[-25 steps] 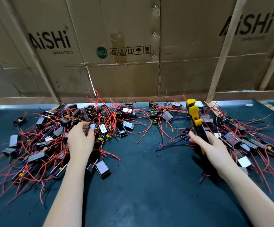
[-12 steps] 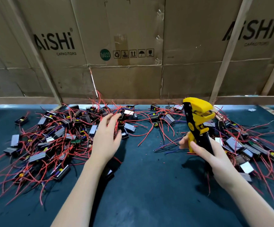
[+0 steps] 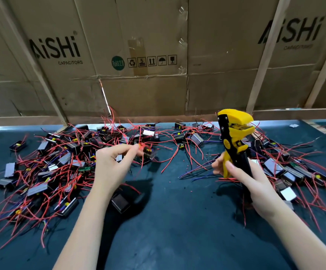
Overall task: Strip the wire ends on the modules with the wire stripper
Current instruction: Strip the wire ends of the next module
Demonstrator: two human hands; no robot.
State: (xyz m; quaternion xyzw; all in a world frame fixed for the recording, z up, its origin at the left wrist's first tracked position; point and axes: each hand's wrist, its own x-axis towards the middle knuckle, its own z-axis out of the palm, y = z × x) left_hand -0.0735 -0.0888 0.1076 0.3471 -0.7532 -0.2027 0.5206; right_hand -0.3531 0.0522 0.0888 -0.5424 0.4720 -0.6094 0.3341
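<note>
The right hand grips the handles of the yellow-and-black wire stripper, held upright above the right side of the desk, head uppermost, its jaws slightly apart. The left hand pinches a red wire between thumb and fingertips; a small black module hangs blurred just beside the fingertips. Further modules with red leads lie heaped at left, far centre and right. Cardboard panels stand along the far edge.
</note>
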